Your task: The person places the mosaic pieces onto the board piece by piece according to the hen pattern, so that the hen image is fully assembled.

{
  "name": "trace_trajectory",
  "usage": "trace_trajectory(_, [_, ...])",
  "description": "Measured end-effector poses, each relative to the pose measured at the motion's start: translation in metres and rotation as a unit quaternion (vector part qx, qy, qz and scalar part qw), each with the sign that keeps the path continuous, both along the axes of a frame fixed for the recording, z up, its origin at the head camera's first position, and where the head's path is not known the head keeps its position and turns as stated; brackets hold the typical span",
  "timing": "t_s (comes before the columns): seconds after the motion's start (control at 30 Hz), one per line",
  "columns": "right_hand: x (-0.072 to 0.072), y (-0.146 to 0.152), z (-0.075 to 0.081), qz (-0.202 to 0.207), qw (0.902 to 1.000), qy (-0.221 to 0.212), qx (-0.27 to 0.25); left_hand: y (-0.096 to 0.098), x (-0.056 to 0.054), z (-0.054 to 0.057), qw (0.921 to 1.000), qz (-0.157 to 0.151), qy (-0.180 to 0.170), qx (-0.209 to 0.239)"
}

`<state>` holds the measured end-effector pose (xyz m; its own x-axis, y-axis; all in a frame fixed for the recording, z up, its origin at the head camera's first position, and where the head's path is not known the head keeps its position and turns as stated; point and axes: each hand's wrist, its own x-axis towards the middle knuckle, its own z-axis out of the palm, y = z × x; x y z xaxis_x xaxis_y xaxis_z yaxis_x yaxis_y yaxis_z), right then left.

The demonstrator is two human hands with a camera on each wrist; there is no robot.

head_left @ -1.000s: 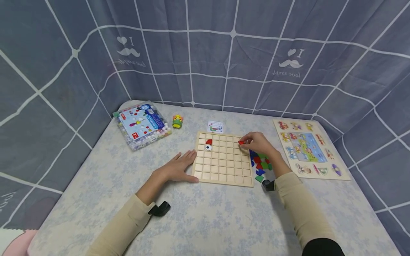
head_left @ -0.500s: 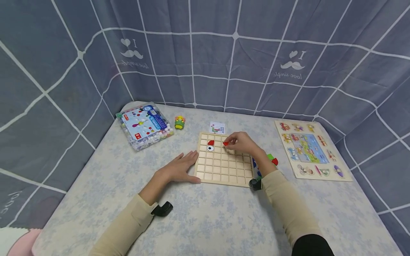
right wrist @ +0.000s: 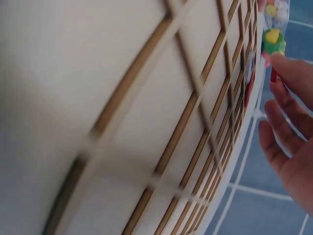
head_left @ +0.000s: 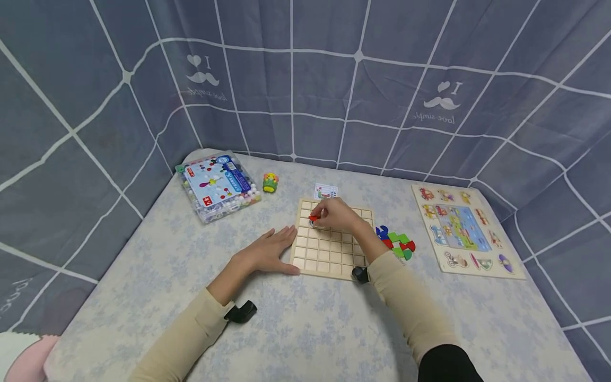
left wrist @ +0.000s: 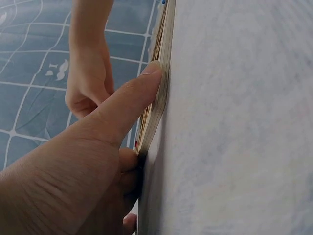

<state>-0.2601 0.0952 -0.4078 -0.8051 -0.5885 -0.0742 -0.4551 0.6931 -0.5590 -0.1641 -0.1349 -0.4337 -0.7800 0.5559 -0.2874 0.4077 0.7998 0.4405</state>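
A square wooden grid board lies on the table. My left hand rests at its left edge, fingers spread and straight, and in the left wrist view the thumb touches the board's side. Above the board's upper left cells, my right hand pinches a small red piece between thumb and fingertip. It is held just off the board, seen edge-on in the right wrist view. Beneath the fingers, the white eye piece is mostly covered. Another red piece lies on the board.
Loose red, green and blue pieces lie right of the board. A patterned card is behind it. Farther left are a small toy figure and a clear box of beads. A wooden picture puzzle lies at the right.
My right hand has carried the red piece leftward across the board, from its right edge to beside the eye piece. My left hand has stayed at the board's left edge.
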Motion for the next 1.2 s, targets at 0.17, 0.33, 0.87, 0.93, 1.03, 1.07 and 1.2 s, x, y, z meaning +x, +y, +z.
trace_trajectory(0.17, [-0.001,-0.016,0.002,0.007,0.9997,0.016,0.019,-0.002,0.000,0.000,1.0000,-0.002,0.002,-0.001])
trace_trajectory(0.33, [-0.001,-0.021,0.003,0.013,0.9991,0.019,0.037,0.001,0.000,0.001,1.0000,-0.007,-0.002,-0.001])
trace_trajectory(0.87, [-0.004,-0.027,0.000,0.008,0.9969,0.000,0.078,0.001,-0.002,-0.001,1.0000,-0.004,-0.008,0.001])
trace_trajectory(0.93, [-0.004,-0.027,-0.001,0.008,0.9970,-0.002,0.077,0.001,-0.002,0.000,1.0000,-0.004,-0.008,0.002])
trace_trajectory(1.03, [-0.003,-0.026,-0.001,0.007,0.9973,-0.006,0.072,0.001,-0.001,0.000,1.0000,-0.004,-0.007,0.000])
trace_trajectory(1.07, [-0.003,-0.026,-0.001,0.006,0.9976,-0.008,0.069,0.001,-0.001,0.000,1.0000,-0.004,-0.007,0.000])
trace_trajectory(1.2, [0.000,-0.025,-0.002,-0.006,0.9980,-0.021,0.059,0.001,0.000,0.001,1.0000,-0.003,-0.006,-0.001])
